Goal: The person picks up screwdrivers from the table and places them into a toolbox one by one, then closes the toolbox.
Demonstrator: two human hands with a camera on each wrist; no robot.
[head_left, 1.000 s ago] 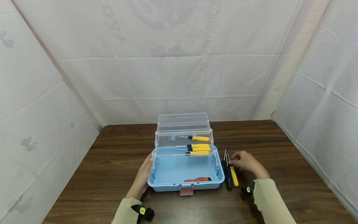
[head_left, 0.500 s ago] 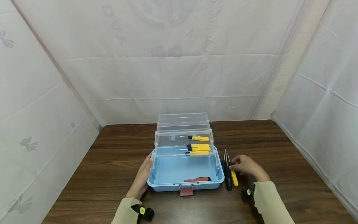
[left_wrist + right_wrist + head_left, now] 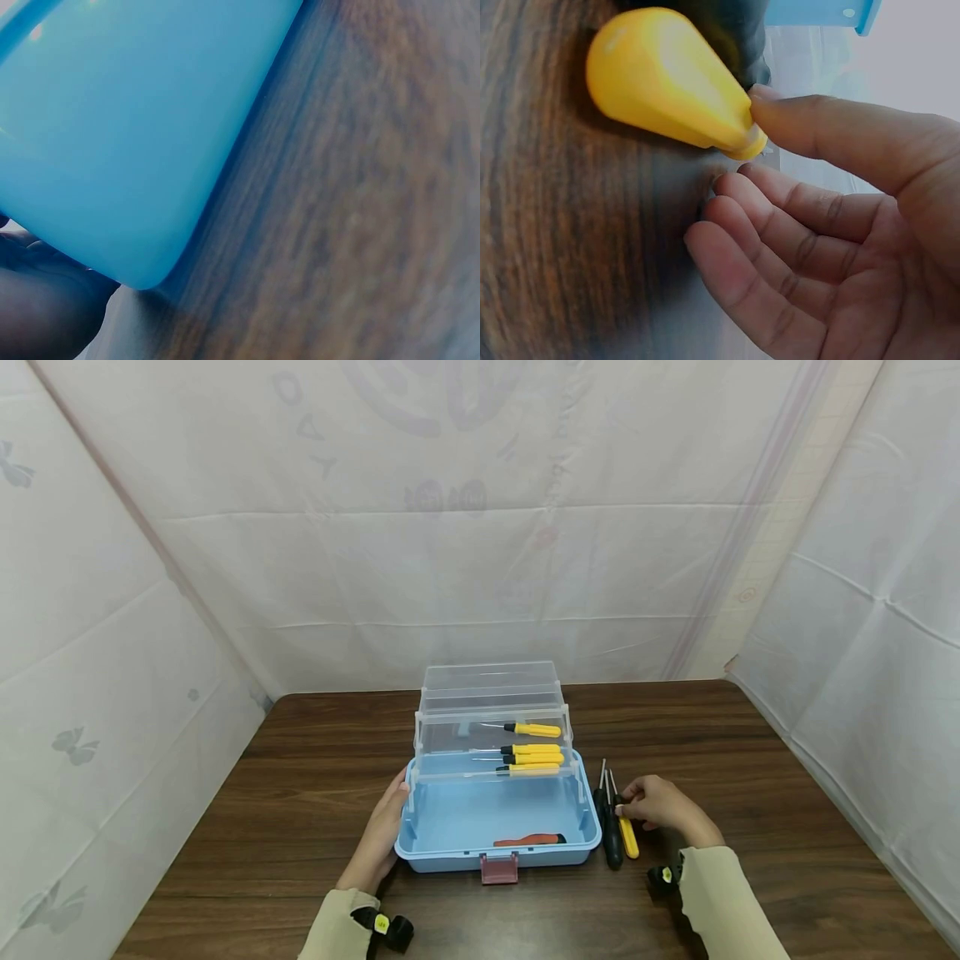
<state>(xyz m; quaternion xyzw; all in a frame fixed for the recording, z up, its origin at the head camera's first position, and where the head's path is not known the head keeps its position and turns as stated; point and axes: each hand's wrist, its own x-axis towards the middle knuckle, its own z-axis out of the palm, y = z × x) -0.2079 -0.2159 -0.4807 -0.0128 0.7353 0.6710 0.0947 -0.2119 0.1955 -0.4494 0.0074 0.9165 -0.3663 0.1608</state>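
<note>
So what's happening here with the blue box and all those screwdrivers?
A person sits at a wooden table with an open blue toolbox. Their left hand rests against its left side. Their right hand touches a yellow-handled screwdriver lying beside a black-handled screwdriver. Four yellow screwdrivers already sit in the clear trays.

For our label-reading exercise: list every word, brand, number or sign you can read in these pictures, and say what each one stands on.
None can be read.
Backdrop sheet: faint mirrored letters and round emblems show through, too pale to read.
Wrist cameras: small yellow stickers, too small to read.
Blue toolbox, yellow screwdriver: no visible lettering.
</note>
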